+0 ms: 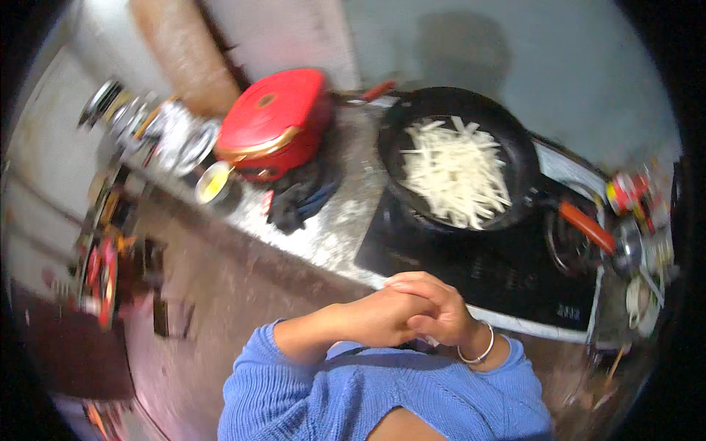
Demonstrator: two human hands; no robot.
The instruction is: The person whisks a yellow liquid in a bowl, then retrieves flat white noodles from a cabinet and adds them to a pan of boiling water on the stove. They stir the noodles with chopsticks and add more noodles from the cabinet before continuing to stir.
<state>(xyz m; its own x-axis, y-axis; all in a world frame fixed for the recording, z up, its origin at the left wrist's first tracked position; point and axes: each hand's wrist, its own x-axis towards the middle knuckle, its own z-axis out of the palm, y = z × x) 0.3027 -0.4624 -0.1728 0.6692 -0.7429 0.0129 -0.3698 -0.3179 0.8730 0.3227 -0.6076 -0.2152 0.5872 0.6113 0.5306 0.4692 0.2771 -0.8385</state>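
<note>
My left hand (383, 316) and my right hand (449, 308) are clasped in front of my body, by the counter's front edge. The right, with a pale bangle at its wrist, folds over the left, whose fingers are hidden. A small pale patch shows beneath them; I cannot tell what it is. Beyond my hands, a black frying pan (521, 165) sits on the far part of a black glass cooktop (441, 259). Pale, thin-cut strips of food (455, 171) lie heaped in it. Its orange handle (587, 227) points right, towards me.
Left of the pan stands a red lidded case (273, 118), with dark cloth (303, 206) before it. A small cup (214, 183) with yellow contents is near the counter's edge. A metal ladle (627, 248), a red-and-yellow packet (626, 193) and a white cup (637, 300) crowd the right side.
</note>
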